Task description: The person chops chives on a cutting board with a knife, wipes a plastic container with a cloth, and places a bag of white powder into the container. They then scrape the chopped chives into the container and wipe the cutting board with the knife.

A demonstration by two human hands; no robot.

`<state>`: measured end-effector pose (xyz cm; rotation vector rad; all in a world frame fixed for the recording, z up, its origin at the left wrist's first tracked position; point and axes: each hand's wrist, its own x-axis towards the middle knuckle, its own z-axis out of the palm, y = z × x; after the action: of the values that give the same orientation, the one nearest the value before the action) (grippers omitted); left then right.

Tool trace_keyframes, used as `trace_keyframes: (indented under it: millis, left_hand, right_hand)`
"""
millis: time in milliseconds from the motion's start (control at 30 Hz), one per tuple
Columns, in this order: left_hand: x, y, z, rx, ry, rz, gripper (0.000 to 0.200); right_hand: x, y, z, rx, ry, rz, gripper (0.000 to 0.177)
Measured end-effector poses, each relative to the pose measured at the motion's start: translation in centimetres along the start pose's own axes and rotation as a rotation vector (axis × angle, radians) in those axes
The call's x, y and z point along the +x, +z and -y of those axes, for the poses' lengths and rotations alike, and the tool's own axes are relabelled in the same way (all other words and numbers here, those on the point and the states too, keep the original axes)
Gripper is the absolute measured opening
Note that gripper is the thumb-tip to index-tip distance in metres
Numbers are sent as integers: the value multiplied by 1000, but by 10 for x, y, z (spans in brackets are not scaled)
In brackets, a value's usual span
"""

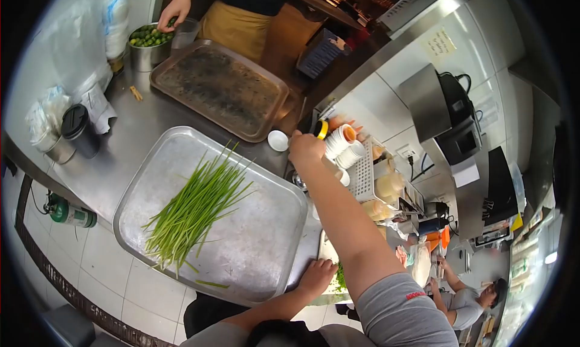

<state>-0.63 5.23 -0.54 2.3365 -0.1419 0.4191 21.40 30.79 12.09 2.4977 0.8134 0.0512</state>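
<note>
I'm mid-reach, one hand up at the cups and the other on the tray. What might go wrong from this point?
1. The right hand grips a yellow-capped container right beside the stacked cups; pulling back may knock them over.
2. The tray seems to overhang the counter edge, and the left hand rests on its rim; leaning there might tip it and spill the chives.

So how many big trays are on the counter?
2. A silver tray holding green chives lies by the person's left hand; a darker brown tray sits beyond it, beside the bowl of limes. None seems hidden.
</note>
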Motion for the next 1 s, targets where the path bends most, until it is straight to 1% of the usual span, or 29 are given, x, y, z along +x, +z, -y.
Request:
trace_keyframes:
  millis: [33, 67, 100, 167, 200, 300, 433, 500, 633, 667, 700, 733, 800, 833, 900, 933, 967, 1000]
  left_hand:
    - [1, 1, 1, -19, -2, -18, 20]
    - [1, 3, 1, -38, -2, -33, 20]
    - [-1, 2, 0, -41, -10, -24, 20]
    - [1, 0, 1, -43, 2, -38, 20]
    - [1, 1, 1, -49, -3, -46, 19]
    - [3, -2, 0, -24, -1, -17, 19]
    - [3, -3, 0, -4, 1, -7, 19]
    - [2, -3, -1, -11, 4, -42, 19]
    - [3, -3, -2, 5, 13, -15, 19]
    - [3, -2, -1, 10, 12, -20, 18]
    - [3, -2, -1, 14, 12, -24, 18]
    - [3, -3, -1, 16, 19, -19, 18]
    - [2, -3, -2, 15, 27, -37, 17]
    - [2, -2, -2, 16, 35, -32, 17]
    - [3, 0, -2, -7, 28, -79, 16]
    - [2, 2, -1, -7, 32, -72, 16]
    - [2, 3, -1, -10, 32, -83, 16]
    - [2, 4, -1, -12, 31, -97, 15]
  right_hand:
    - [3, -3, 4, -47, -10, -45, 29]
    - [6, -5, 8, -101, -18, -89, 27]
    - [8, -3, 9, -95, -22, -78, 27]
    - [16, -4, 8, -343, -140, -157, 26]
    - [17, -3, 8, -397, -147, -168, 24]
    - [18, -5, 4, -387, -205, -113, 23]
    - [14, -8, -1, -324, -202, -57, 24]
    - [15, -5, -2, -260, -176, -55, 23]
    - [18, -10, -8, -216, -78, -5, 25]
    - [17, -12, -15, -117, -76, 67, 33]
    - [13, -17, -19, -18, -73, 140, 44]
    - [8, -21, -23, -13, -66, 140, 44]
    - [-3, -23, -32, 259, -36, 115, 72]
    - [-5, -20, -33, 263, -29, 113, 72]
    - [-10, -16, -32, 443, 19, 89, 80]
    - [-14, -17, -32, 488, 36, 91, 79]
    - [-16, -18, -31, 493, 40, 94, 79]
    - [-18, -20, -29, 418, 9, 116, 77]
